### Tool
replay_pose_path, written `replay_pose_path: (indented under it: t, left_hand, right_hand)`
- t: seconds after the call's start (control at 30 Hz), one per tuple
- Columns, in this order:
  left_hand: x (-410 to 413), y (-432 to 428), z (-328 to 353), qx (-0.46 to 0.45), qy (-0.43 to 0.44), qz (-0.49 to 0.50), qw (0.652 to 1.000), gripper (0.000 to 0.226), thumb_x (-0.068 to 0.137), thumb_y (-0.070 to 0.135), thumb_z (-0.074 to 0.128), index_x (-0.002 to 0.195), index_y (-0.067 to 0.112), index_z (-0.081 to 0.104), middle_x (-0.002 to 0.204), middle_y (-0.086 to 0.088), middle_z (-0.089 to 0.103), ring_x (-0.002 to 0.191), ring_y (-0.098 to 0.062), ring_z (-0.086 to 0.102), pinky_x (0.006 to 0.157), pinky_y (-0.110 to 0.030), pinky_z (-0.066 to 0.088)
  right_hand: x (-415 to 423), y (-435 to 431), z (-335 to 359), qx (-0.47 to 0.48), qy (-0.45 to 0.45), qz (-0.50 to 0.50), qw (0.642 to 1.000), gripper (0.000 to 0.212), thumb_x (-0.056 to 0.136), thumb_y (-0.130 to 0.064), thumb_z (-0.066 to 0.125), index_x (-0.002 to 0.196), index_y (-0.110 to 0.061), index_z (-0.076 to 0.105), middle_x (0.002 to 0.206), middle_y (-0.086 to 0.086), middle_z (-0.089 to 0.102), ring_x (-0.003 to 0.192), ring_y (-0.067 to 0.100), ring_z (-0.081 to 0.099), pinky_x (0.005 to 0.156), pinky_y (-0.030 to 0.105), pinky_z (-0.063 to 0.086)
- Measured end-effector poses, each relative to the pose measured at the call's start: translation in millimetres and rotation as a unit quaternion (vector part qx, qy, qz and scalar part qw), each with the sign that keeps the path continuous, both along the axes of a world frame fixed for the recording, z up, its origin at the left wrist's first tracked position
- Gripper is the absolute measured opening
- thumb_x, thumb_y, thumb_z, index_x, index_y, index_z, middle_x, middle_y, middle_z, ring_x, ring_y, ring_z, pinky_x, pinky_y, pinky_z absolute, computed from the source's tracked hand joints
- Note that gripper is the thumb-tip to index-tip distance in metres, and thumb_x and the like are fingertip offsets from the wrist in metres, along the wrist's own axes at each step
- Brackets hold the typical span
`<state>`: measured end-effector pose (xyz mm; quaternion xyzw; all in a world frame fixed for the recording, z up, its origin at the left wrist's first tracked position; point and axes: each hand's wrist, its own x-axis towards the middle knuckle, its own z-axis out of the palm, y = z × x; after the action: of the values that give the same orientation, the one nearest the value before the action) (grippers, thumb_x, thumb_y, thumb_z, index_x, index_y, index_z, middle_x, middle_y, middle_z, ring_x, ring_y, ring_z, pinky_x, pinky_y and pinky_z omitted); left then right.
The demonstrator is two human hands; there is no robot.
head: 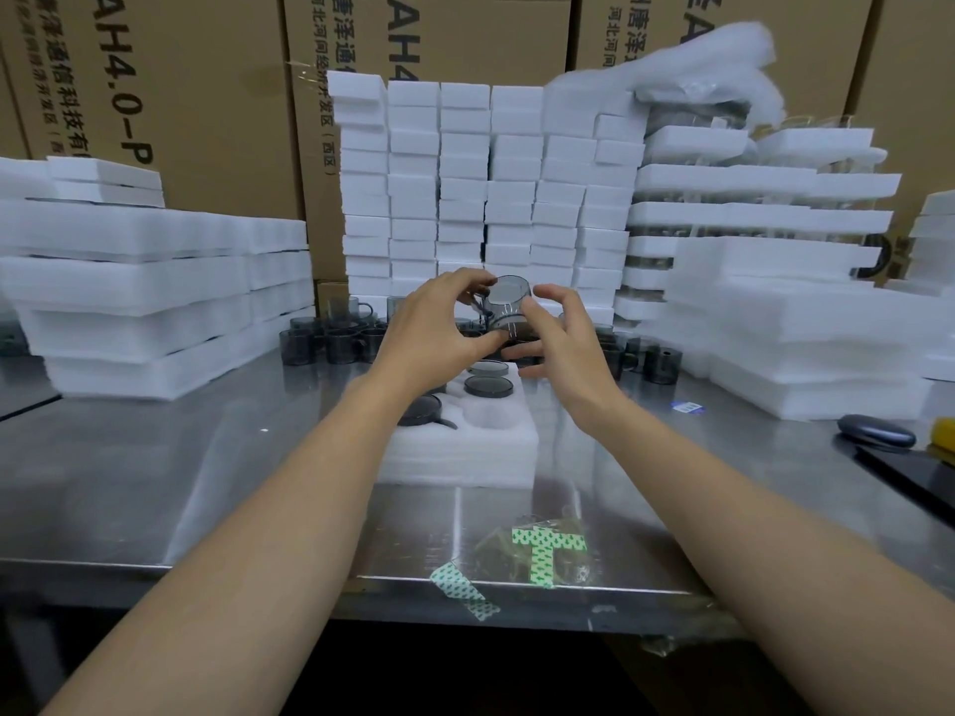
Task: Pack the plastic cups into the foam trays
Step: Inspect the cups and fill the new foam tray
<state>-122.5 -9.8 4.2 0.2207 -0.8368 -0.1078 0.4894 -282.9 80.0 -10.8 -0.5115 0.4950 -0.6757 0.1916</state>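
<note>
A smoky grey plastic cup [509, 302] is held in the air, tipped with its base toward me, above a white foam tray [465, 457] on the steel table. My left hand [439, 323] grips its left side and handle. My right hand [560, 328] touches its right side with a finger or two, the other fingers spread. The tray holds grey cups in its round holes [488, 386], one with a handle at the left [421, 409], and one hole near the front [491, 413] is bare. More grey cups [330, 338] stand loose behind the tray.
Stacks of white foam trays rise on the left [155, 302], centre back [465, 183] and right [775, 302], with cardboard boxes [155, 95] behind. A dark case [876, 431] lies at the right. Green-patterned tape strips [548, 552] sit near the table's front edge [465, 586].
</note>
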Motion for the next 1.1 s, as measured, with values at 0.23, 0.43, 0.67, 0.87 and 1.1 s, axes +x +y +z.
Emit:
replay_pose_path:
  t: [0.23, 0.43, 0.67, 0.87, 1.1]
  left_hand:
    - [-2.6, 2.8, 3.6, 0.113, 0.016, -0.058, 0.992, 0.069, 0.084, 0.052, 0.088, 0.144, 0.034, 0.06, 0.115, 0.019, 0.077, 0.107, 0.006, 0.069, 0.093, -0.026, 0.056]
    - [-3.6, 0.7, 4.0, 0.177, -0.008, -0.092, 0.98, 0.067, 0.092, 0.056, 0.079, 0.148, 0.023, 0.064, 0.109, 0.016, 0.08, 0.113, 0.008, 0.068, 0.102, -0.026, 0.05]
    - [-4.4, 4.5, 6.2, 0.213, -0.037, -0.111, 0.97, 0.056, 0.105, 0.056, 0.059, 0.153, 0.028, 0.059, 0.128, 0.012, 0.075, 0.102, -0.004, 0.075, 0.081, -0.026, 0.049]
    - [0.2, 7.1, 7.2, 0.254, -0.085, -0.138, 0.954, 0.033, 0.101, 0.045, 0.072, 0.133, 0.047, 0.067, 0.112, 0.01, 0.08, 0.099, -0.012, 0.078, 0.093, -0.039, 0.055]
    - [-0.8, 2.8, 7.2, 0.276, -0.046, -0.142, 0.949, 0.049, 0.098, 0.036, 0.076, 0.144, 0.04, 0.062, 0.106, 0.008, 0.08, 0.098, -0.008, 0.077, 0.085, -0.035, 0.054]
  right_hand:
    - [-6.8, -2.5, 3.6, 0.053, -0.113, 0.046, 0.991, 0.031, 0.108, -0.051, 0.047, 0.126, -0.027, 0.055, 0.096, 0.007, 0.083, 0.086, 0.029, 0.081, 0.068, 0.034, 0.057]
    - [-7.1, 0.9, 4.3, 0.085, -0.091, 0.051, 0.991, 0.042, 0.109, -0.055, 0.04, 0.117, -0.024, 0.067, 0.094, 0.012, 0.082, 0.082, 0.027, 0.081, 0.063, 0.03, 0.056]
    - [-9.5, 1.5, 5.6, 0.089, -0.078, 0.041, 0.992, 0.041, 0.106, -0.057, 0.048, 0.12, -0.022, 0.066, 0.087, 0.013, 0.081, 0.076, 0.025, 0.08, 0.067, 0.033, 0.053]
    - [-7.8, 5.8, 4.8, 0.08, -0.068, 0.047, 0.993, 0.044, 0.101, -0.057, 0.058, 0.117, -0.016, 0.06, 0.09, 0.016, 0.081, 0.083, 0.03, 0.081, 0.069, 0.036, 0.051]
    - [-7.8, 5.2, 6.6, 0.093, -0.059, 0.059, 0.992, 0.051, 0.099, -0.059, 0.06, 0.122, -0.014, 0.056, 0.093, 0.014, 0.082, 0.084, 0.029, 0.081, 0.064, 0.032, 0.054]
